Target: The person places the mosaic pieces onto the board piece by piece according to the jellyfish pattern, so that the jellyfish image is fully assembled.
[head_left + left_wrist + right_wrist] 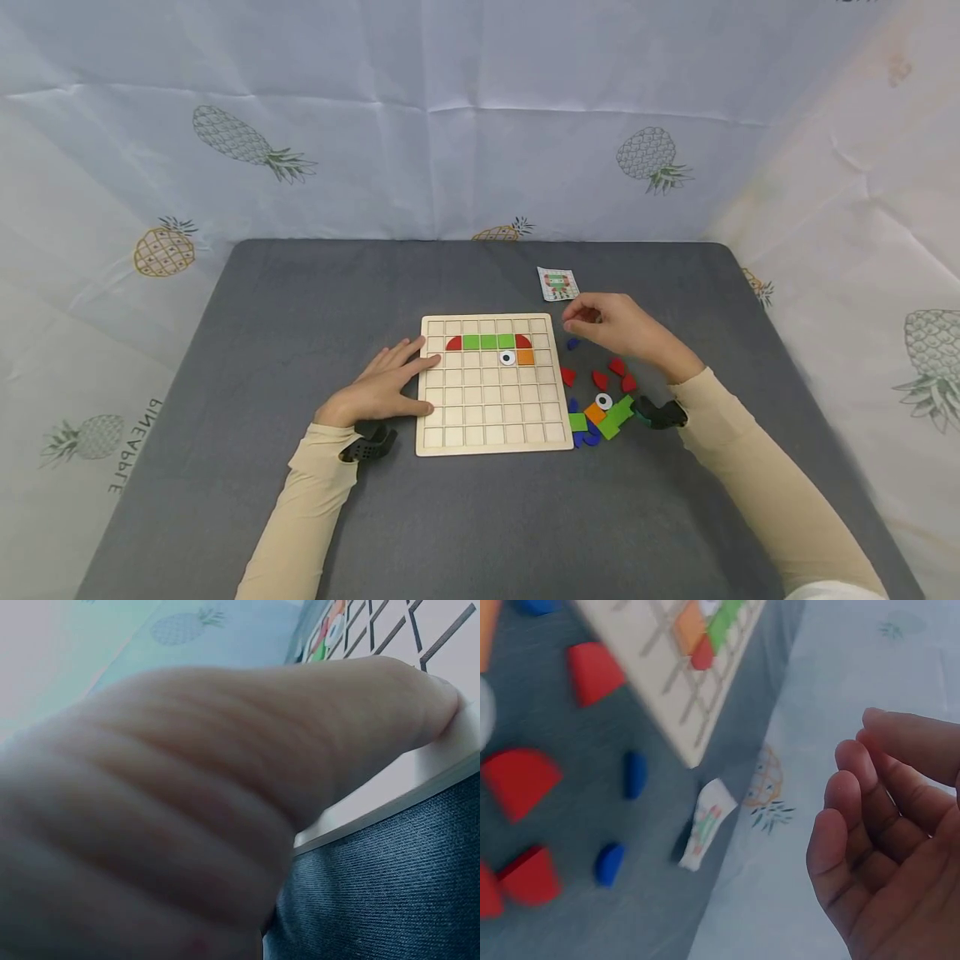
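Note:
A light wooden grid board (495, 400) lies on the dark table. My left hand (384, 383) rests at its left edge with fingers spread, and in the left wrist view the thumb (390, 697) touches the rim. On the board sit a row of green squares (488, 342) between two red quarter-rounds (454, 343), an eye piece (507, 357) and an orange square (526, 357). My right hand (611, 323) hovers past the board's upper right corner. Its fingers (844, 802) are loosely bent, thumb near the index fingertip, with nothing visible between them.
A small picture card (558, 284) lies beyond the board's upper right corner. Right of the board are loose red pieces (521, 780), small blue pieces (609, 864), green pieces (617, 415), an orange square (595, 413) and a white round piece (603, 402). A pineapple-print cloth (450, 167) hangs behind the table.

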Tool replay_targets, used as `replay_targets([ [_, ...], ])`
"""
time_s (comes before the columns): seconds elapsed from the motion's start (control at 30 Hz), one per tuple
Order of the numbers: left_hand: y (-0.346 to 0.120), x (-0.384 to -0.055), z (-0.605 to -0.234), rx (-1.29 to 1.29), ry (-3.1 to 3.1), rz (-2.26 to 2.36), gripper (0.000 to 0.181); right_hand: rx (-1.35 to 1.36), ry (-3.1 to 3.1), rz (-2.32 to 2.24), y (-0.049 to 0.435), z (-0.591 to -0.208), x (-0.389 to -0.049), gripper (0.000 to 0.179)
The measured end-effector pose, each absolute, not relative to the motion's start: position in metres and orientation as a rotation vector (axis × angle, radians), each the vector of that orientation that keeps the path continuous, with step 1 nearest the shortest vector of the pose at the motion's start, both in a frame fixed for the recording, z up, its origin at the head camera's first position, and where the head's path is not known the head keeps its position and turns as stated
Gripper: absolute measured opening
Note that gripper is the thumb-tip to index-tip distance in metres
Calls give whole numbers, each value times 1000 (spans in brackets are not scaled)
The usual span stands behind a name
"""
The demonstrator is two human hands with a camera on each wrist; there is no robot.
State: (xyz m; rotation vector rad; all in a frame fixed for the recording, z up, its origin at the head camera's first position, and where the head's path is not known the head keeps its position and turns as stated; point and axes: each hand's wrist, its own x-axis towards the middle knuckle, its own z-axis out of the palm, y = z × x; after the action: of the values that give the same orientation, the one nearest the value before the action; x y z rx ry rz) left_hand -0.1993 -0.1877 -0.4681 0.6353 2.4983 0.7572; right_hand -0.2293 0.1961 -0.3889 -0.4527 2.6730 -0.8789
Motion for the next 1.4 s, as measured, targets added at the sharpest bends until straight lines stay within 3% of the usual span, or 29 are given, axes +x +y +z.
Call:
replay_targets([
  [0.6,-190,-200,-473,632,2509,754,82,-623,2634,-767,232,-417,-178,16],
  [1.1,-188,-200,-472,630,2500,760,82,-634,2552,-520,236,-440,-170,23],
  [1.4,-189,-200,-471,632,2504,757,81,-543,2660,-426,237,-449,-172,9],
])
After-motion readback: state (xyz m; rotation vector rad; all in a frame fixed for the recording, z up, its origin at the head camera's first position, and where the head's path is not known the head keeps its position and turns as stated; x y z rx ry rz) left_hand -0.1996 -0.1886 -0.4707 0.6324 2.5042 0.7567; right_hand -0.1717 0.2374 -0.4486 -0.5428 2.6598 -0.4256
